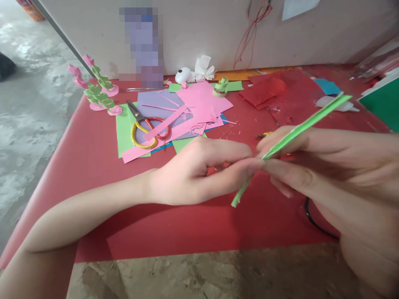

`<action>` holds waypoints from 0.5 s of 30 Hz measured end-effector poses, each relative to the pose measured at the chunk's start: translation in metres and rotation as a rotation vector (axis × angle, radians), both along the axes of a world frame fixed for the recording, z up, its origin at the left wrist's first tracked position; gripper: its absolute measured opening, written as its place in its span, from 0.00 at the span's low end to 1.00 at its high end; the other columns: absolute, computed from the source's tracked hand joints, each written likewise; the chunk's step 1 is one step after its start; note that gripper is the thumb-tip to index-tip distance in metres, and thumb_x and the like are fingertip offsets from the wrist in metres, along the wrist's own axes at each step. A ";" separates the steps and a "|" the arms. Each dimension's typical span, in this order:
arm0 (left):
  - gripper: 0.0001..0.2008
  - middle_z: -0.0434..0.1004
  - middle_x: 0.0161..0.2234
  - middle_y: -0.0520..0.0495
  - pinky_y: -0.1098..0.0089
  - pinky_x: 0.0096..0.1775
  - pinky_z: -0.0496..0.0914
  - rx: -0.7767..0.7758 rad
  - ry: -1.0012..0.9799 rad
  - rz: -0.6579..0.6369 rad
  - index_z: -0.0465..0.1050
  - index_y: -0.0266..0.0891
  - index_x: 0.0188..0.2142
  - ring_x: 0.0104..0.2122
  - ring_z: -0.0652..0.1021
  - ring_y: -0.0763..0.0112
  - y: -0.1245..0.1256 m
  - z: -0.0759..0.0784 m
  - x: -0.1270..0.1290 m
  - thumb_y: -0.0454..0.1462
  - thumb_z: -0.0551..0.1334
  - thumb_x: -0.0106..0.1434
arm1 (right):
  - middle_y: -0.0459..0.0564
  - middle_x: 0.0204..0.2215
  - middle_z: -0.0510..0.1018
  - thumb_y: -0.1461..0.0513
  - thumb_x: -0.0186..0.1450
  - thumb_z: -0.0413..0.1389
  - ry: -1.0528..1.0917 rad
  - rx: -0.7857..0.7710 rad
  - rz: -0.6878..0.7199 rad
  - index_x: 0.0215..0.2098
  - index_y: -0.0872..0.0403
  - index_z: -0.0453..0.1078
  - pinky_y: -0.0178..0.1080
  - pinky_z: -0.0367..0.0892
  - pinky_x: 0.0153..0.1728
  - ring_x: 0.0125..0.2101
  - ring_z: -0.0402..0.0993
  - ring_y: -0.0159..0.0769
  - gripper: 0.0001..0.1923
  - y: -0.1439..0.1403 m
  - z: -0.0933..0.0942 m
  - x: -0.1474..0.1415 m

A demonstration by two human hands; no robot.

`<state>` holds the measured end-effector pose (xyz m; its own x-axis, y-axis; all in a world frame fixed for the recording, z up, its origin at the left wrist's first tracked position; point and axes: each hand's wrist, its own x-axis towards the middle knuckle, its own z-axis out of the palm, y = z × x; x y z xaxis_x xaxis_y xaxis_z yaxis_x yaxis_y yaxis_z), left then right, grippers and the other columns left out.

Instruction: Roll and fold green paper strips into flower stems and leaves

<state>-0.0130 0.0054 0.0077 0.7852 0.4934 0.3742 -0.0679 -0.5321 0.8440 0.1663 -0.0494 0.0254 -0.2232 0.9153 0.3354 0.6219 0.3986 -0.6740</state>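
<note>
A narrow folded strip of green paper point(307, 124) slants up to the right above the red table. My left hand point(202, 170) pinches it between thumb and forefinger near its lower part, and the short lower end sticks out beneath. Right beside those fingertips, my right hand point(324, 170) also pinches the strip with thumb and fingers. The strip's long upper part passes in front of my right hand's fingers. Behind my left hand lie scissors point(146, 126) with yellow and red handles, resting on coloured paper sheets.
Pink paper point(202, 99) and a purple sheet point(152, 97) lie at the middle back of the red table point(187, 232). Pink-and-green paper flowers point(98, 89) stand at the back left. Crumpled red paper point(264, 91), white tissue point(204, 68) and a curled green strip point(221, 87) are near the wall.
</note>
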 end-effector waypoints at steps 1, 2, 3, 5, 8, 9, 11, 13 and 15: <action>0.15 0.59 0.20 0.55 0.80 0.23 0.59 -0.010 0.002 -0.003 0.58 0.36 0.22 0.21 0.61 0.84 0.000 0.000 0.000 0.32 0.48 0.66 | 0.33 0.22 0.73 0.56 0.63 0.55 0.002 -0.005 -0.001 0.30 0.43 0.71 0.21 0.62 0.16 0.20 0.68 0.19 0.04 0.000 0.001 0.000; 0.15 0.59 0.20 0.55 0.79 0.23 0.59 -0.020 0.003 -0.009 0.58 0.36 0.22 0.21 0.61 0.83 -0.001 0.000 0.000 0.31 0.48 0.65 | 0.34 0.20 0.71 0.56 0.63 0.55 0.009 -0.014 0.003 0.30 0.43 0.71 0.22 0.60 0.14 0.18 0.66 0.18 0.05 0.001 0.002 0.001; 0.15 0.59 0.20 0.55 0.79 0.24 0.59 -0.031 0.001 -0.016 0.57 0.37 0.21 0.21 0.61 0.83 -0.001 0.001 0.000 0.31 0.48 0.65 | 0.34 0.19 0.70 0.56 0.63 0.55 0.023 -0.024 0.011 0.29 0.43 0.71 0.23 0.58 0.13 0.17 0.65 0.18 0.05 0.001 0.002 0.001; 0.15 0.59 0.20 0.54 0.78 0.25 0.60 -0.032 -0.015 -0.027 0.56 0.38 0.21 0.22 0.61 0.82 -0.002 0.000 0.000 0.30 0.48 0.65 | 0.35 0.19 0.70 0.58 0.63 0.54 0.059 -0.045 0.026 0.28 0.44 0.71 0.23 0.58 0.13 0.18 0.65 0.19 0.06 0.002 0.003 0.000; 0.16 0.57 0.20 0.54 0.75 0.26 0.59 0.015 -0.049 -0.012 0.53 0.39 0.20 0.22 0.60 0.80 -0.002 -0.002 0.000 0.31 0.48 0.65 | 0.35 0.21 0.72 0.60 0.63 0.55 0.087 -0.076 0.036 0.27 0.44 0.70 0.22 0.59 0.14 0.19 0.66 0.19 0.06 0.003 0.004 -0.002; 0.16 0.57 0.19 0.54 0.74 0.26 0.59 0.041 -0.061 -0.013 0.53 0.39 0.20 0.22 0.60 0.79 -0.001 -0.003 -0.001 0.32 0.49 0.65 | 0.35 0.22 0.72 0.60 0.62 0.55 0.094 -0.081 0.036 0.27 0.44 0.71 0.23 0.59 0.14 0.19 0.65 0.19 0.06 0.003 0.004 -0.002; 0.16 0.57 0.19 0.54 0.72 0.26 0.58 0.098 -0.070 -0.022 0.53 0.39 0.20 0.23 0.59 0.78 -0.001 -0.005 -0.001 0.32 0.50 0.64 | 0.34 0.23 0.73 0.61 0.61 0.56 0.107 -0.095 0.048 0.27 0.43 0.71 0.23 0.60 0.15 0.19 0.66 0.19 0.06 0.003 0.003 -0.003; 0.16 0.58 0.19 0.53 0.72 0.27 0.57 0.151 -0.073 -0.034 0.53 0.39 0.20 0.24 0.59 0.77 0.000 -0.007 -0.002 0.31 0.50 0.64 | 0.36 0.24 0.74 0.61 0.60 0.57 0.139 -0.100 0.041 0.28 0.43 0.73 0.24 0.63 0.17 0.22 0.69 0.22 0.05 0.001 0.002 -0.002; 0.16 0.57 0.18 0.54 0.71 0.27 0.57 0.196 -0.096 -0.026 0.52 0.39 0.19 0.23 0.58 0.77 0.000 -0.008 -0.002 0.31 0.52 0.63 | 0.39 0.23 0.74 0.60 0.59 0.58 0.194 -0.094 0.008 0.31 0.43 0.74 0.28 0.65 0.19 0.24 0.71 0.26 0.04 -0.001 0.000 -0.002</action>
<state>-0.0145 0.0057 0.0000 0.7527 0.3838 0.5350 -0.1592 -0.6824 0.7135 0.1644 -0.0505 0.0258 -0.1704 0.9429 0.2863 0.4742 0.3332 -0.8150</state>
